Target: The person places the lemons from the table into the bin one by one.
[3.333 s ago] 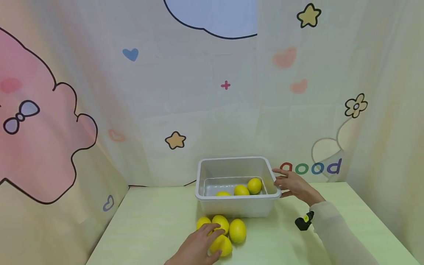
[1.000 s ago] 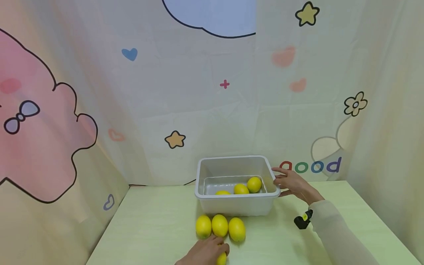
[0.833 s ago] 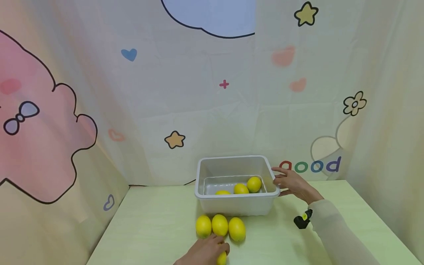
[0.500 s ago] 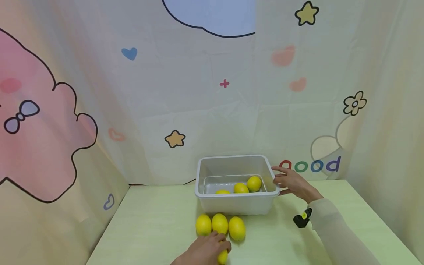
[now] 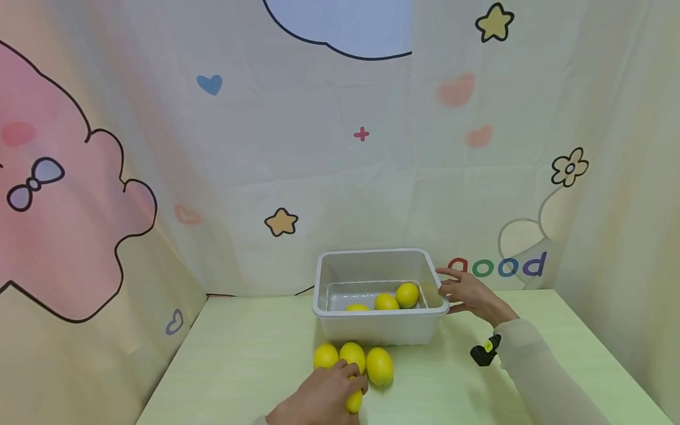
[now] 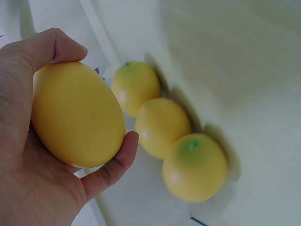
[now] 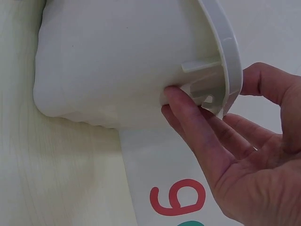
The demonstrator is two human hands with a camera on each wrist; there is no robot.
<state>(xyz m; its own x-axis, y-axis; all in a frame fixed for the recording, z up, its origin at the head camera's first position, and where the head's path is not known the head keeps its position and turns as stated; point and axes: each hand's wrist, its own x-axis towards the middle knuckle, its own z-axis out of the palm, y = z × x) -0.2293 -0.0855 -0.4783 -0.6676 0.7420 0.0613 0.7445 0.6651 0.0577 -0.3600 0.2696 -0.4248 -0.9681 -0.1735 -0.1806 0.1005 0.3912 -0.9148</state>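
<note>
"What has the left hand (image 5: 321, 392) got?"

"A lemon (image 6: 77, 115), its fingers curled round it, just on the near side of three more lemons (image 5: 379, 367) side by side on the table (image 5: 239, 354). Whether the held one touches the table, I can't tell."

"And the right hand (image 5: 473, 295)?"

"Gripping the bin (image 5: 379, 330) by the rim at its right end, some fingertips tucked under the lip."

"Anything inside?"

"Three lemons show in there (image 5: 407, 295), one mostly hidden by the front wall. The bin stands upright just beyond the row."

"And behind it?"

"A pale printed cloth (image 5: 297, 159)."
</note>
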